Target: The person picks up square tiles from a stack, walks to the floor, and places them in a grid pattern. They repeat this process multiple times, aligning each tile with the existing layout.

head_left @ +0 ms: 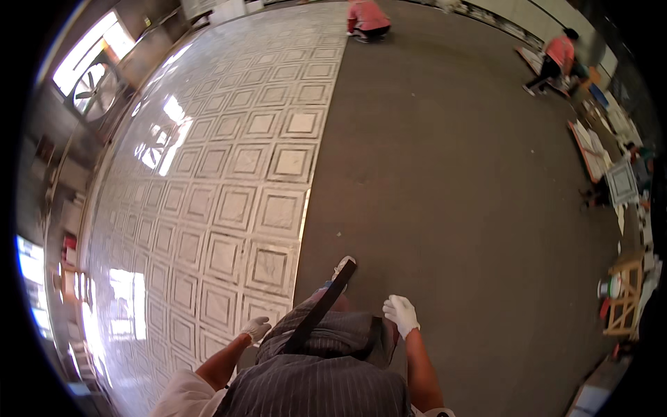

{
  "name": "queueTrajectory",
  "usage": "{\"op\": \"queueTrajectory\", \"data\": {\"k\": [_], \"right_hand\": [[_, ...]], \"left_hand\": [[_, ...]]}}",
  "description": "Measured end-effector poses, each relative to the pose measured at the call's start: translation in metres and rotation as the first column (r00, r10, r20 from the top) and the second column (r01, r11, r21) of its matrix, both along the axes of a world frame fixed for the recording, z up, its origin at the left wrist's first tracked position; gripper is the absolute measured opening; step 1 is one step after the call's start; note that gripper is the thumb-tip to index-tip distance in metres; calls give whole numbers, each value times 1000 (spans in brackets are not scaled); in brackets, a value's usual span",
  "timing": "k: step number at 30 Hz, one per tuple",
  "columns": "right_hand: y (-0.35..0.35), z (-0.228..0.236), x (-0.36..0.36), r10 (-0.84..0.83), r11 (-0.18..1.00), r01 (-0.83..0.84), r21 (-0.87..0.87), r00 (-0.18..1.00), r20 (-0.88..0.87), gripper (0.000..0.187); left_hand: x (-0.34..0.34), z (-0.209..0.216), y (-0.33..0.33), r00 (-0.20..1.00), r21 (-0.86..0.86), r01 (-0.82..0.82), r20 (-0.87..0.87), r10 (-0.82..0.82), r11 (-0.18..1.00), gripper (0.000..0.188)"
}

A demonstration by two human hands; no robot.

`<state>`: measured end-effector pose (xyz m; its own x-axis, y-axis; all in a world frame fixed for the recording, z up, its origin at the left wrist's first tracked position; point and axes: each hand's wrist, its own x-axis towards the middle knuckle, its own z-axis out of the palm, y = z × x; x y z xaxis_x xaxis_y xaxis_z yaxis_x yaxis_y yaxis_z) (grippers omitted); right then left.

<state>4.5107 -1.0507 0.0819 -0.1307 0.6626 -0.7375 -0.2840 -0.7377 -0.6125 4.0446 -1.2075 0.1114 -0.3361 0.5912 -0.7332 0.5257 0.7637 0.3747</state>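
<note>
My left hand (257,328), in a white glove, hangs beside my left hip above the edge of the tiled area. Its fingers are loosely apart and nothing shows in them. On the other side, my right hand (401,314), also white-gloved, hangs over the dark bare floor (445,208) with its fingers curled in and no object visible. A striped grey apron (313,382) with a dark strap (321,306) covers my front. One light shoe (343,265) stands forward on the bare floor, close to the border of the patterned marble-look tiles (271,267).
A person in a pink top (368,17) crouches at the far tile edge. Another in pink (556,55) bends at far right. At right, someone is partly hidden behind a square patterned tile (622,183). A wooden frame (625,295) and bucket (609,287) stand nearby; a large fan (94,90) is left.
</note>
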Motion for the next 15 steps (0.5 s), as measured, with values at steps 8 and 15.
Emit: {"op": "queueTrajectory", "data": {"k": [8,15], "right_hand": [[91,72,110,-405,914,399,74,904,138,33],[-32,46,151,-723,618,766,-176,642,254,27]], "left_hand": [[17,-8,265,963,-106,261,99,-251,959,47],[166,22,525,866,159,474,98,-491,866,35]]}}
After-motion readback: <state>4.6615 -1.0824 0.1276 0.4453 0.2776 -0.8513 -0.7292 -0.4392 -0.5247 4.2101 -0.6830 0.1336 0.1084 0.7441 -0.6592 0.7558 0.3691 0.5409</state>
